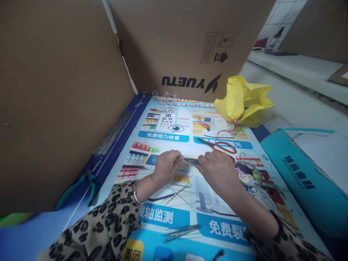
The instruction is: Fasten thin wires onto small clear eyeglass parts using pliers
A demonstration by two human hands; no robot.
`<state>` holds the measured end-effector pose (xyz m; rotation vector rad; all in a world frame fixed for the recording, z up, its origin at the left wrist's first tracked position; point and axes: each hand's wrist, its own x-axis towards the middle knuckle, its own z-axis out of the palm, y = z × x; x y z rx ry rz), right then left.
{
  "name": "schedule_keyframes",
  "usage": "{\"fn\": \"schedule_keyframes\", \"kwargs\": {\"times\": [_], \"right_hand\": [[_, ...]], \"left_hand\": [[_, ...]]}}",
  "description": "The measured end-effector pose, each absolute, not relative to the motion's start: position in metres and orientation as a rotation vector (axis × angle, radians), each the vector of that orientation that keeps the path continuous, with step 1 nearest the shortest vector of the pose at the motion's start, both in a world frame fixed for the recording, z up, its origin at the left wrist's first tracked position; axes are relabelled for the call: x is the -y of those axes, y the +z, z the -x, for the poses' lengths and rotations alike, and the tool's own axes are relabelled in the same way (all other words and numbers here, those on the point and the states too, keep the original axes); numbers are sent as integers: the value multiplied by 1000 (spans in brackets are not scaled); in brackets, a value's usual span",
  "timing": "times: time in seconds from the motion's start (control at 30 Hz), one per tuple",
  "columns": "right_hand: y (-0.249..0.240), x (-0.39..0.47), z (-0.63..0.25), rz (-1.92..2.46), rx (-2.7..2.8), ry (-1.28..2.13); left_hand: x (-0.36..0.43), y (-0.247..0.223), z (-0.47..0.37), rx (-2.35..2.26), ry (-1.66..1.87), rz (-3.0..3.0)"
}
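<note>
My left hand point(168, 167) is closed in a pinch at the middle of the printed sheet. What its fingertips hold is too small to make out. From the fist of my right hand point(219, 172), a dark tapered metal tool point(191, 161), like plier jaws, points left to the left fingertips. Its handles are hidden in the palm. Red-handled scissors point(225, 147) lie just beyond the right hand. Thin dark wires point(178, 194) are scattered below the hands, and a bundle of them point(181, 232) lies nearer to me.
Cardboard walls point(174, 43) stand at the back and left. Teal-handled pliers point(89, 177) and a strip of wires point(114, 132) lie left. On the right are a crumpled yellow bag point(241, 101), a round clear container point(248, 173) and a turquoise box point(307, 181). Wire pieces point(168, 103) sit at the back.
</note>
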<state>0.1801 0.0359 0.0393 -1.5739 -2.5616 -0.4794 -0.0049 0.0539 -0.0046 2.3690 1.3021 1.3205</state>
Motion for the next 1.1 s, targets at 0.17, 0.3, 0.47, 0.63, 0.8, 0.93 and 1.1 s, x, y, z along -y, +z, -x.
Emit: {"fn": "schedule_keyframes", "kwargs": {"times": [0.17, 0.3, 0.47, 0.63, 0.8, 0.93, 1.1], "right_hand": [[40, -36, -180, 1586, 2567, -470], [40, -37, -180, 1593, 2571, -479], [40, -36, -180, 1604, 2586, -466], [41, -35, -179, 1616, 2599, -469], [40, -37, -179, 1624, 2616, -479], [38, -37, -180, 1627, 2621, -467], [39, -37, -179, 1604, 2603, -476]], "left_hand": [[-54, -5, 5, -1296, 1322, -2392], [-53, -4, 5, -1288, 1336, -2397], [-52, -1, 3, -1273, 1361, -2421], [-52, 0, 3, -1278, 1374, -2444], [-52, -1, 3, -1291, 1363, -2443], [-51, 0, 3, -1305, 1349, -2440], [-52, -2, 3, -1326, 1340, -2451]]}}
